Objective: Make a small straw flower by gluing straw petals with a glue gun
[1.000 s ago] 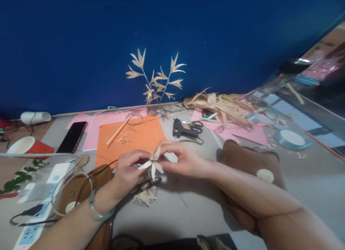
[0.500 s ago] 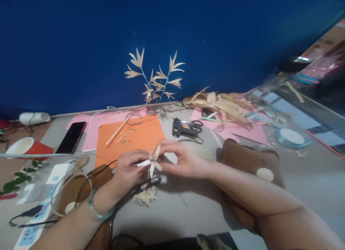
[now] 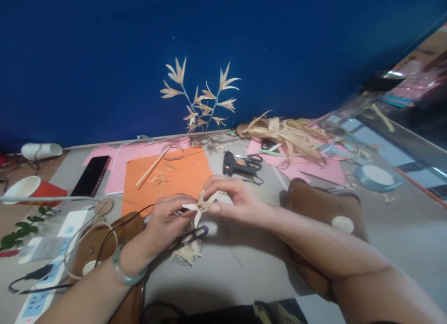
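Both hands meet over the table around a pale corn-husk flower (image 3: 198, 209) with several pointed petals. My left hand (image 3: 168, 221) is closed on the flower from the left, its fingertips behind the petals. From the right, my right hand (image 3: 233, 200) pinches a petal between thumb and fingers. Under the hands lie purple-handled scissors (image 3: 188, 238), resting over a small clear dish of cut husk pieces (image 3: 188, 255). Against the blue wall stands a branch of similar husk flowers (image 3: 202, 100) on bluish stems.
A black glue gun (image 3: 240, 165) lies beyond my hands, beside orange paper (image 3: 139, 189). Dried husks (image 3: 286, 133) sit at the back, a ribbon roll (image 3: 377, 177) at right. Left are a phone (image 3: 91, 176), a red cup (image 3: 49, 192), and a power strip (image 3: 35, 300) with cables.
My right hand's fingers have shifted onto the flower and now hold a petal. The flower has turned, and its petals look less spread. My left hand stays nearly in place.
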The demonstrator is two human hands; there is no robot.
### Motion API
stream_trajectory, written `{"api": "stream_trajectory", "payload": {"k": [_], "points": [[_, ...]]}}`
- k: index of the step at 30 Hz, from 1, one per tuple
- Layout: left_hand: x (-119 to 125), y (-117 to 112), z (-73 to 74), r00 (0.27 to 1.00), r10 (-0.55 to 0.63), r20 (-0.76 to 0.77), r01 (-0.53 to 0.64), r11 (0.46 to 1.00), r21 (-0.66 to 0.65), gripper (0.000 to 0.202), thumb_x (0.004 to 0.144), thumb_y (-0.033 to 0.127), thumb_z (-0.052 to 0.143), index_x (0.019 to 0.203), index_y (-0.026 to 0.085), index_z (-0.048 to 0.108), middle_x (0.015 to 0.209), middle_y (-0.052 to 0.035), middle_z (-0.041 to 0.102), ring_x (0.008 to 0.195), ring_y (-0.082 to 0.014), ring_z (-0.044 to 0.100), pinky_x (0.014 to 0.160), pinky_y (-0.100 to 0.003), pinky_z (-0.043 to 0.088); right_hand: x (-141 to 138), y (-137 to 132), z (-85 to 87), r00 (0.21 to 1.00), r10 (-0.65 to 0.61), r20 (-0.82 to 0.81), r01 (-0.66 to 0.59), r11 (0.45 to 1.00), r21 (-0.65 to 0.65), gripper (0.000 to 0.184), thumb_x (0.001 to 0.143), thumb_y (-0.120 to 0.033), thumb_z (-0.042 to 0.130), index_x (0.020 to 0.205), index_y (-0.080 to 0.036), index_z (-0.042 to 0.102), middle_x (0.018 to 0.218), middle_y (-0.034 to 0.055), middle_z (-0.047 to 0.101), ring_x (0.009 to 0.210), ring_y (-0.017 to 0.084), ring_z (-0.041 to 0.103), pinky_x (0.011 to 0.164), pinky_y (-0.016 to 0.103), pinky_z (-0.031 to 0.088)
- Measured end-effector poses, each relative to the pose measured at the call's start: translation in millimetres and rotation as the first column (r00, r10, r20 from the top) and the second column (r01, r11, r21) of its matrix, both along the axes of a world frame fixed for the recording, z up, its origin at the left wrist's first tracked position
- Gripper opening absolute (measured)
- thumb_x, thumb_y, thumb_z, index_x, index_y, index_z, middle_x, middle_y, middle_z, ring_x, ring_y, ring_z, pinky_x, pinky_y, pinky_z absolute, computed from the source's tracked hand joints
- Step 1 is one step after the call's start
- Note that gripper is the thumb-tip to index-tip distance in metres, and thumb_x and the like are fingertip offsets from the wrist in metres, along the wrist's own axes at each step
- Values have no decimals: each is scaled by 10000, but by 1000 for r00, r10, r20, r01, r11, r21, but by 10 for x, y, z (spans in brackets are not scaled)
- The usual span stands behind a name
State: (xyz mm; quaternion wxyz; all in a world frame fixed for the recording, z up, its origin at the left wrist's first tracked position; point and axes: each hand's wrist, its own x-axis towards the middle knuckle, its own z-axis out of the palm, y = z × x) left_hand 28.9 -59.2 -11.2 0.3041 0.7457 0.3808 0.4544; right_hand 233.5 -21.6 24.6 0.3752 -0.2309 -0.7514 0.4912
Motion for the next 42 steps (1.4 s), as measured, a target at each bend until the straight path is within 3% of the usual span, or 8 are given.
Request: {"api": "stream_trajectory", "payload": {"k": [4, 9, 14, 27, 35, 42], "points": [[-11, -11, -42, 998, -33, -44, 34, 999, 17, 98, 835, 167, 620, 874, 166, 709, 818, -85, 734, 718, -149, 675, 656, -233, 521, -1, -17, 16, 997, -71, 14, 71, 997, -13, 341, 852, -479, 608, 788, -149, 667, 797, 58, 664, 743, 135, 615, 705, 260, 487], [-19, -29, -69, 997, -41, -64, 42, 999, 20, 99, 819, 140, 633, 896, 171, 687, 833, -67, 725, 736, -140, 675, 668, -218, 517, -15, -52, 25, 993, -110, 31, 107, 991, 74, 240, 809, -373, 692, 737, -149, 643, 751, 44, 660, 705, 124, 612, 684, 247, 486], [-12, -32, -52, 995, -43, -93, 47, 998, 40, 89, 844, 151, 593, 872, 167, 676, 806, -67, 726, 716, -141, 676, 659, -220, 514, -31, -83, 42, 988, -142, 59, 134, 982, 130, 223, 864, -331, 627, 718, -162, 626, 728, 38, 663, 702, 126, 605, 689, 257, 489], [-16, -24, -76, 996, -49, -76, 56, 995, 87, 92, 827, 130, 616, 887, 173, 672, 817, -67, 727, 730, -137, 676, 670, -215, 521, -42, -123, 61, 987, -155, 38, 149, 980, 129, 151, 856, -224, 624, 722, -156, 632, 727, 28, 661, 684, 113, 600, 676, 238, 490], [12, -19, 21, 997, -47, -62, 54, 992, 111, 89, 786, 119, 653, 851, 149, 707, 793, -82, 736, 715, -148, 689, 658, -202, 532, -45, -126, 52, 988, -152, 29, 148, 981, 124, 172, 857, -246, 633, 713, -152, 630, 707, 24, 653, 680, 111, 597, 668, 230, 482], [18, -18, 50, 996, -49, -70, 59, 987, 151, 93, 837, 178, 619, 861, 150, 704, 788, -90, 739, 705, -147, 693, 641, -205, 539, -51, -136, 62, 990, -141, 24, 136, 980, 143, 139, 848, -192, 630, 715, -151, 627, 713, 25, 661, 674, 106, 598, 663, 228, 487]]}}
